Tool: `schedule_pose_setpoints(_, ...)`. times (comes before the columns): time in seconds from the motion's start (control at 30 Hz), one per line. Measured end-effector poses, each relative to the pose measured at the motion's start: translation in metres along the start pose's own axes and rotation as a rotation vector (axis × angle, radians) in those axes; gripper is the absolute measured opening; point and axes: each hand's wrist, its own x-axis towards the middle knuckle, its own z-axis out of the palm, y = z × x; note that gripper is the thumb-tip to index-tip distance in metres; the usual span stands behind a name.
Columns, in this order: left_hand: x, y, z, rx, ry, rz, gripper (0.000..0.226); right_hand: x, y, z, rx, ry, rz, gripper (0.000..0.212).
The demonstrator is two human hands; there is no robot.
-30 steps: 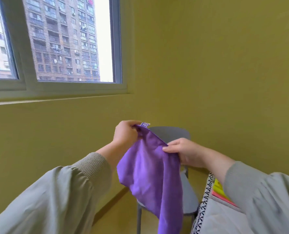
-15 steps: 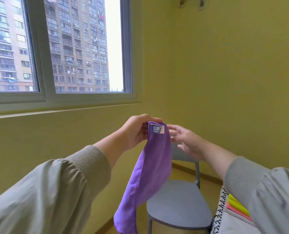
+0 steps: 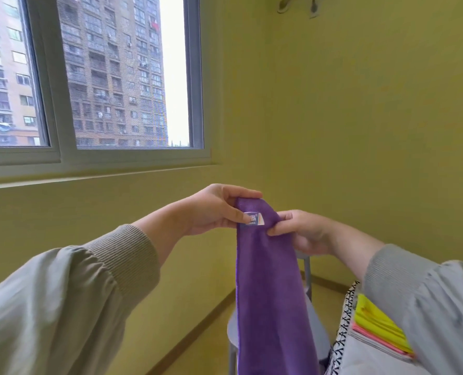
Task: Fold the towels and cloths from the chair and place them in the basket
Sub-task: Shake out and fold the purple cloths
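A purple cloth [image 3: 271, 288] hangs straight down in front of me as a narrow folded strip, with a small label at its top. My left hand [image 3: 214, 209] pinches the top left edge by the label. On the top right edge, my right hand [image 3: 300, 230] pinches the cloth with thumb and fingers. Behind the cloth stands the grey chair [image 3: 315, 323], its seat mostly hidden. The basket [image 3: 342, 336] with a black-and-white patterned rim sits at the lower right and holds folded yellow cloths [image 3: 374, 320] on pink ones.
Yellow walls meet in a corner behind the chair. A window [image 3: 89, 77] fills the upper left above a sill. A hook fixture [image 3: 295, 5] hangs high on the right wall. Wooden floor shows beside the chair.
My right hand has come up and taken hold of the cloth's top right edge; half a second ago its fingers were spread next to the cloth. The cloth now hangs straighter.
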Motion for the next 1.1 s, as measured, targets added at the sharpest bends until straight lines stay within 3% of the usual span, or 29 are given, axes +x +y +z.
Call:
schedule_pose_setpoints(0.07,0.002,-0.001,0.001,0.080,0.098,0.028,0.052,-0.001,-0.003,0.000,-0.038,0.063,-0.037,0.033)
schedule_pose_setpoints(0.23,0.009,-0.007,0.005,0.234,0.227,0.013,0.088,0.000,-0.014,0.007,-0.092,0.207,-0.120,0.021)
schedule_pose_setpoints(0.37,0.013,-0.016,0.007,0.192,0.319,-0.128,0.084,0.002,-0.018,0.013,-0.132,0.281,-0.143,0.012)
schedule_pose_setpoints(0.5,0.015,-0.021,-0.001,-0.027,0.429,-0.021,0.078,-0.004,-0.022,0.011,-0.198,0.323,-0.099,0.009)
schedule_pose_setpoints(0.67,0.006,-0.020,0.003,-0.110,0.381,0.055,0.071,-0.017,-0.022,0.013,-0.158,0.227,0.052,0.040)
schedule_pose_setpoints(0.83,0.008,-0.024,0.009,-0.016,0.389,0.087,0.076,-0.013,-0.021,0.017,-0.075,0.373,-0.109,0.014)
schedule_pose_setpoints(0.97,0.007,-0.025,0.010,-0.281,0.283,-0.012,0.065,-0.006,-0.022,0.023,-0.091,0.521,-0.244,0.023)
schedule_pose_setpoints(1.1,0.003,-0.032,0.004,-0.195,0.139,-0.162,0.052,-0.004,-0.023,0.025,-0.192,0.500,-0.322,0.026)
